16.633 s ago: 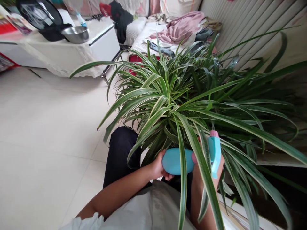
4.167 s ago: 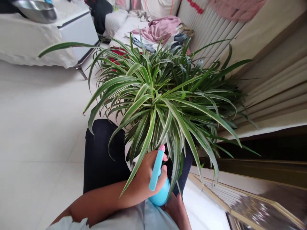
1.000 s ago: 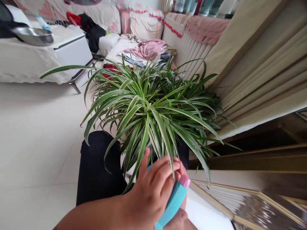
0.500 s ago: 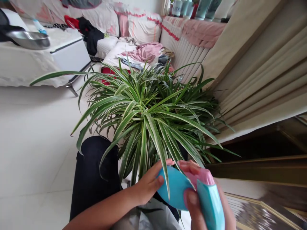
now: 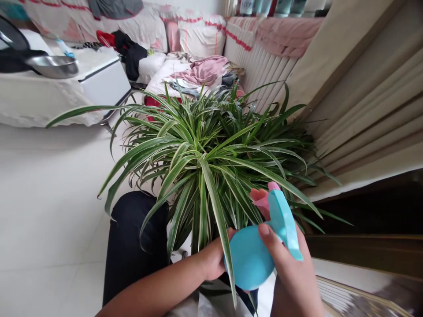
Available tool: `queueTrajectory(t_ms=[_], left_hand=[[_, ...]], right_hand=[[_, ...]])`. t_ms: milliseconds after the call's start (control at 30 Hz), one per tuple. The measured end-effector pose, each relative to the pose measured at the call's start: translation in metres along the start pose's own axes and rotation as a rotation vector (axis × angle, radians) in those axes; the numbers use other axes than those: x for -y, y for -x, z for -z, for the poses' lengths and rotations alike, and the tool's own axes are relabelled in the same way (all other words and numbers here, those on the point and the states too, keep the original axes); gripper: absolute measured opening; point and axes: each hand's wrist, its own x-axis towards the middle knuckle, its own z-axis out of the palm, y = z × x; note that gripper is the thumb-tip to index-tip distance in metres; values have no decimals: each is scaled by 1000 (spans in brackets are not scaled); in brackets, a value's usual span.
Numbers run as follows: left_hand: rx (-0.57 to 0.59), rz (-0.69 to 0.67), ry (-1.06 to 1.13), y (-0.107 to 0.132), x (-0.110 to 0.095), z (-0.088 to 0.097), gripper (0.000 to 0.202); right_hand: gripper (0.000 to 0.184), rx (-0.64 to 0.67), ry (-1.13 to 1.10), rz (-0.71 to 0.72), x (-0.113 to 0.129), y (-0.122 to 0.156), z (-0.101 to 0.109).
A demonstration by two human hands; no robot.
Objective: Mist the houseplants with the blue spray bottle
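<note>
**A blue spray bottle (image 5: pixel 250 259) tilts up between both hands, right beside the spider plant (image 5: pixel 211 171)**

We hold the bottle in front of us with both hands, low in our view. Its long axis runs slantwise, from the round blue body at lower left up to the pink-topped sprayer head (image 5: pixel 280 207) at upper right. Our left hand (image 5: pixel 214 257) comes in from the lower left, its fingers closed around the far side of the round body. Our right hand (image 5: pixel 291 273) is closed on the neck, its thumb pressed against the blue. A pink fingertip may show beside the head, but we cannot tell whether it rests on the trigger. The right hand is therefore nearer the sprayer head, and the left is nearer the bottle's base and the plant. The plant's crown lies just up and left of the bottle, and one long striped leaf (image 5: pixel 220 229) hangs down across the left hand, touching it. Our dark trouser knee (image 5: pixel 139 237) sits just left of the plant, and a beige curtain (image 5: pixel 363 127) hangs to the right.
</note>
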Motion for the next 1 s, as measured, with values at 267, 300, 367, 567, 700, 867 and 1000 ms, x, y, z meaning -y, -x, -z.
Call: queueTrajectory(t_ms=[267, 300, 367, 567, 700, 867, 1000], left_hand=[[109, -54, -3, -1, -9, 10, 79], [75, -90, -8, -1, -10, 10, 75], [21, -168, -39, -1, -13, 10, 71], [-125, -222, -189, -1, -23, 9, 79], [-122, -170, -146, -3, -12, 9, 69], [-199, -109, -133, -8, 6, 6, 71], [-244, -112, -194, -12, 8, -1, 75]], right_hand=[[34, -59, 18, -36, -6, -27, -4], [35, -79, 38, -21, -4, -28, -4], [40, -128, 76, 14, 0, -29, -4], [48, -295, 114, -16, 2, -25, -4], [48, -259, 130, -37, -6, -17, -1], [60, -242, 23, -94, -7, -4, 3], [62, -296, -116, -148, -9, -5, 12]])
